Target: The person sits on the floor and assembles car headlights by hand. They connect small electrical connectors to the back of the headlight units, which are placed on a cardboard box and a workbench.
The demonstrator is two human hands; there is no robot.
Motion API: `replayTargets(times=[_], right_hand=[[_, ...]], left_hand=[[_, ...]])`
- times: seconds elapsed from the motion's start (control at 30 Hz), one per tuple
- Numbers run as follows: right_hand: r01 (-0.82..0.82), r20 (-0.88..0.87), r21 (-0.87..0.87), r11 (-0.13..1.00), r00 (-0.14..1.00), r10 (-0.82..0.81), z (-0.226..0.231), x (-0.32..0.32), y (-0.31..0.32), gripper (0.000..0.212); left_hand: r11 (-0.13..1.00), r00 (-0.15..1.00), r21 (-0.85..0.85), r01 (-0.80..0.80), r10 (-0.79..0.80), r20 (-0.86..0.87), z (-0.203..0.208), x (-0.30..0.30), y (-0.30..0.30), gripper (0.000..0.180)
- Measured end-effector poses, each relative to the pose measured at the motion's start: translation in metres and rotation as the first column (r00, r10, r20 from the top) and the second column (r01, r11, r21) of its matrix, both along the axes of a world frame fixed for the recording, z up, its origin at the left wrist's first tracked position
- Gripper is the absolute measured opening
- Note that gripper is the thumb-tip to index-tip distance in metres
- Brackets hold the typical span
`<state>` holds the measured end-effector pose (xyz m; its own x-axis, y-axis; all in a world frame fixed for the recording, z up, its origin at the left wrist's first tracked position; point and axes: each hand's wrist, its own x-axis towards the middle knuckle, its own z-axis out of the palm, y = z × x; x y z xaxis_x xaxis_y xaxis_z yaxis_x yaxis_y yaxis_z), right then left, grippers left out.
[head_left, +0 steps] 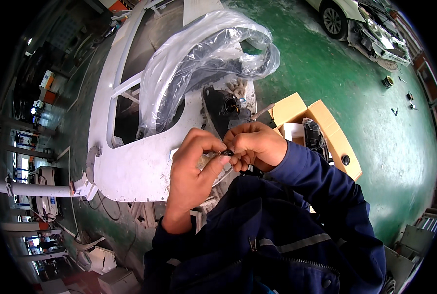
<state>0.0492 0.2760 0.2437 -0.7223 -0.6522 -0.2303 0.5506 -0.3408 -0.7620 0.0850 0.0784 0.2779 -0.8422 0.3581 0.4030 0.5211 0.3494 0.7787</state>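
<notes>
Fingers (212, 169) pinched, black part (227, 153), seemingly between them

This is a vehicle repair workshop: a white car with its front end stripped open (380, 45) stands on a glossy green painted floor (400, 147), and a large curved part wrapped in clear plastic (199, 54) lies on a flat white panel with cut-out openings (135, 171).

The black part (227, 153) looks glossy, the clear plastic film (177, 59) shiny and crinkled, the white panel (135, 171) smooth, the carton (340, 134) matt cardboard, the jacket (218, 245) matt cloth, the floor (297, 49) glossy.
</notes>
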Motion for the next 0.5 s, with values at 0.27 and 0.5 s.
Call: replayTargets(times=[0.27,0.5], right_hand=[[0.105,-0.195,0.173,0.979,0.978,-0.07,0.009,0.005,0.0,0.021],[0.35,-0.489,0.001,0.937,0.817,-0.305,-0.001,0.008,0.003,0.027]], left_hand=[[0.789,0.902,0.575,-0.216,-0.065,0.427,-0.024,0.006,0.011,0.018],[0.707,0.886,0.645,-0.291,-0.055,0.461,-0.025,0.0,0.01,0.019]])
